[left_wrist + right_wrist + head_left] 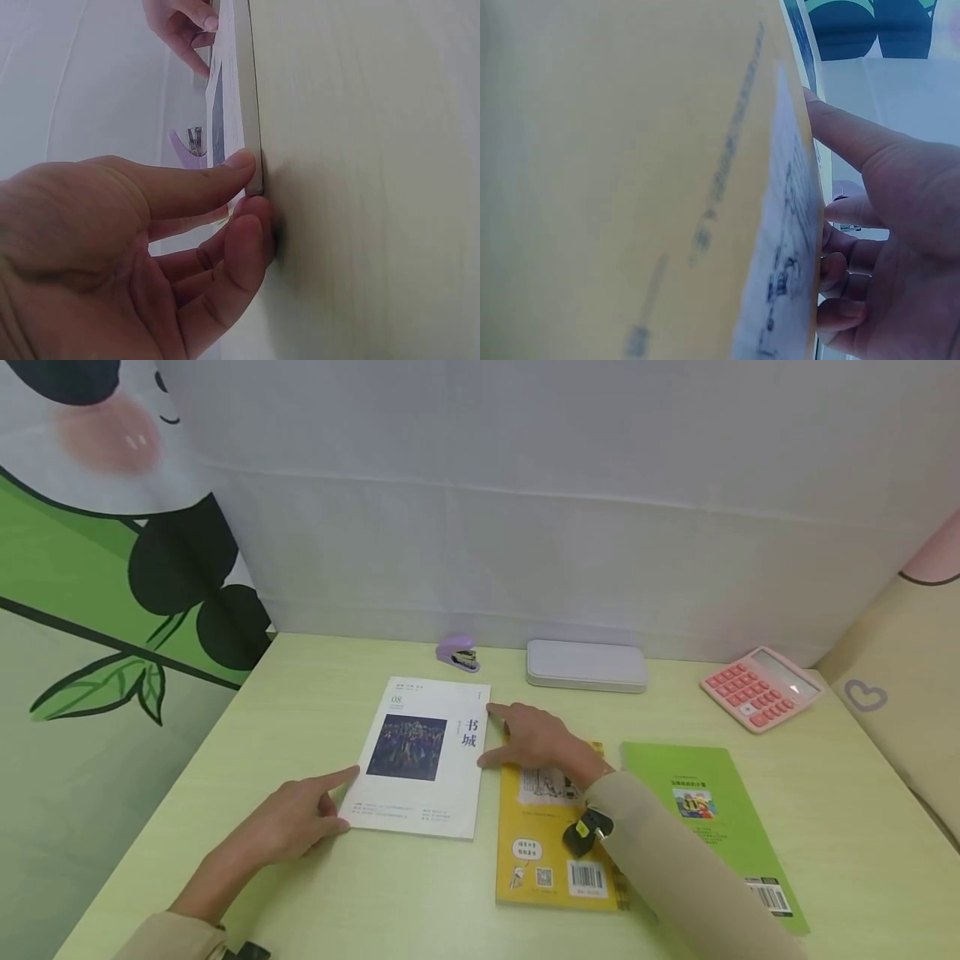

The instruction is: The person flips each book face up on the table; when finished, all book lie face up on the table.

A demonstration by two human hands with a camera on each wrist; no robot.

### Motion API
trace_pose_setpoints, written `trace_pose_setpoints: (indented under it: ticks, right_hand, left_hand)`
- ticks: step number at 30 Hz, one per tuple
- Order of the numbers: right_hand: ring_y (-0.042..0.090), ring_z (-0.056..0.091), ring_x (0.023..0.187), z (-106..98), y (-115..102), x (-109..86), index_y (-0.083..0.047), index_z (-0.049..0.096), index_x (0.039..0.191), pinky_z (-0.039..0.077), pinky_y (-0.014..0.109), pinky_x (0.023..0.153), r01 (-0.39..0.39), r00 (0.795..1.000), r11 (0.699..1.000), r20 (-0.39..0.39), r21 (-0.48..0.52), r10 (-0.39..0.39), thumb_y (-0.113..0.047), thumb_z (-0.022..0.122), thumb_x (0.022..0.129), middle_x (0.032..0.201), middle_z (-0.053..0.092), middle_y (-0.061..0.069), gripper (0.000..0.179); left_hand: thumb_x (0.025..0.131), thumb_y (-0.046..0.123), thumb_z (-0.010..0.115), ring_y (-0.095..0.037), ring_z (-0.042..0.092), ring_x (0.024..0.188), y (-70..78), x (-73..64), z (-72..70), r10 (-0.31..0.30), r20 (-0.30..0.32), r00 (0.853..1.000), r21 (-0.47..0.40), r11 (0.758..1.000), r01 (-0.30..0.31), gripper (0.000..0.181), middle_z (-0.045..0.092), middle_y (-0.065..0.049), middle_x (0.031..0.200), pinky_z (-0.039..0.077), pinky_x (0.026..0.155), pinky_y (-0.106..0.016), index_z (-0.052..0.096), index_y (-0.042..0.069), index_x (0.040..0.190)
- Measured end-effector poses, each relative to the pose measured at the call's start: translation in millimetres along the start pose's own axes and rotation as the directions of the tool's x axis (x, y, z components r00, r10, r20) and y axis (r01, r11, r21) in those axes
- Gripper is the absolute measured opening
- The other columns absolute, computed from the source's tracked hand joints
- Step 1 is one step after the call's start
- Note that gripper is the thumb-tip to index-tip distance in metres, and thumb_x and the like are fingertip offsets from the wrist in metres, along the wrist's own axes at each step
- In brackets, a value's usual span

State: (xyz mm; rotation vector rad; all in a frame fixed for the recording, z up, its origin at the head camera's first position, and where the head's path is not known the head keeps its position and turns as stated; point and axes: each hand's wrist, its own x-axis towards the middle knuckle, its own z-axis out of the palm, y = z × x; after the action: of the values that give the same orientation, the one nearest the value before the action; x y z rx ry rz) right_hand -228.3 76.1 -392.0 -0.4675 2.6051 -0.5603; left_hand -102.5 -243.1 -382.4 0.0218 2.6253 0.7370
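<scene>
A white magazine with a dark picture on its cover lies flat on the table between both hands. My left hand touches its lower left corner, the index finger stretched along the left edge and the thumb at the bottom. In the left wrist view the thumb of the left hand rests against the magazine's edge, the other fingers bent below it. My right hand touches the magazine's right edge with index finger and thumb, reaching over a yellow book. In the right wrist view, the yellow book partly hides the right hand's fingertips.
A green book lies to the right, partly under the right forearm. Along the back of the table are a purple stapler, a pale flat case and a pink calculator. A white cloth hangs behind.
</scene>
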Motion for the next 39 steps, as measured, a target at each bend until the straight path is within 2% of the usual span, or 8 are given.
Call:
trace_pose_setpoints:
  ticks: [15, 21, 27, 30, 33, 39]
  right_hand:
    - [0.016, 0.064, 0.09, -2.2, 0.8, -0.5, -0.024, 0.034, 0.167, 0.054, 0.028, 0.081, -0.013, 1.0, 1.0, -0.001, -0.008, 0.013, -0.051, 0.084, 0.088, 0.114, 0.063, 0.004, 0.097]
    - [0.017, 0.066, 0.089, -3.9, 2.4, -1.2, -0.024, 0.033, 0.167, 0.055, 0.028, 0.079, -0.015, 1.0, 1.0, 0.008, 0.015, 0.015, -0.05, 0.084, 0.088, 0.114, 0.063, 0.006, 0.097]
    - [0.021, 0.064, 0.096, -17.5, 13.1, -10.7, -0.024, 0.043, 0.163, 0.055, 0.033, 0.083, 0.009, 1.0, 0.997, -0.021, 0.08, -0.007, -0.046, 0.08, 0.092, 0.125, 0.065, 0.01, 0.083]
    - [0.023, 0.062, 0.098, -32.5, 22.3, -20.6, -0.021, 0.05, 0.159, 0.053, 0.034, 0.083, 0.032, 0.997, 0.995, -0.067, 0.093, -0.025, -0.044, 0.078, 0.094, 0.124, 0.065, 0.011, 0.074]
    - [0.025, 0.061, 0.099, -48.0, 32.8, -31.8, -0.017, 0.054, 0.155, 0.051, 0.034, 0.081, 0.046, 0.994, 0.995, -0.105, 0.09, -0.036, -0.042, 0.077, 0.095, 0.124, 0.066, 0.012, 0.069]
    - [0.025, 0.061, 0.094, -64.7, 57.3, -49.5, -0.009, 0.06, 0.149, 0.051, 0.032, 0.073, 0.076, 0.99, 0.993, -0.126, 0.095, -0.064, -0.034, 0.077, 0.096, 0.118, 0.068, 0.014, 0.061]
  left_hand:
    - [0.096, 0.009, 0.076, -0.017, 0.054, 0.068, 1.1, 1.9, -1.3, 0.021, 0.004, 1.0, -0.001, 1.0, -0.021, 0.075, 0.061, -0.006, 0.085, 0.045, 0.06, -0.031, 0.039, -0.001, 0.161]
    - [0.096, 0.008, 0.076, -0.017, 0.055, 0.067, 2.0, 2.4, -0.8, 0.027, 0.002, 1.0, -0.003, 1.0, -0.026, 0.075, 0.061, -0.006, 0.085, 0.045, 0.06, -0.031, 0.039, -0.002, 0.16]
    - [0.094, 0.015, 0.079, -0.018, 0.054, 0.072, 6.3, 0.6, -1.0, 0.009, -0.015, 1.0, 0.038, 0.999, -0.008, 0.076, 0.063, -0.005, 0.086, 0.045, 0.063, -0.032, 0.043, -0.001, 0.159]
    - [0.093, 0.021, 0.081, -0.018, 0.053, 0.072, 13.5, -2.9, -1.8, 0.022, -0.034, 0.999, 0.058, 0.998, -0.02, 0.075, 0.064, -0.003, 0.086, 0.043, 0.065, -0.032, 0.047, 0.001, 0.157]
    - [0.092, 0.024, 0.082, -0.016, 0.052, 0.07, 25.7, -7.7, 0.5, 0.07, -0.051, 0.996, 0.058, 0.996, -0.067, 0.074, 0.066, 0.001, 0.084, 0.042, 0.064, -0.031, 0.051, 0.005, 0.156]
    - [0.092, 0.027, 0.082, -0.012, 0.053, 0.069, 55.8, -14.9, 12.5, 0.149, -0.052, 0.987, 0.012, 0.989, -0.149, 0.068, 0.069, 0.007, 0.086, 0.043, 0.062, -0.027, 0.056, 0.016, 0.154]
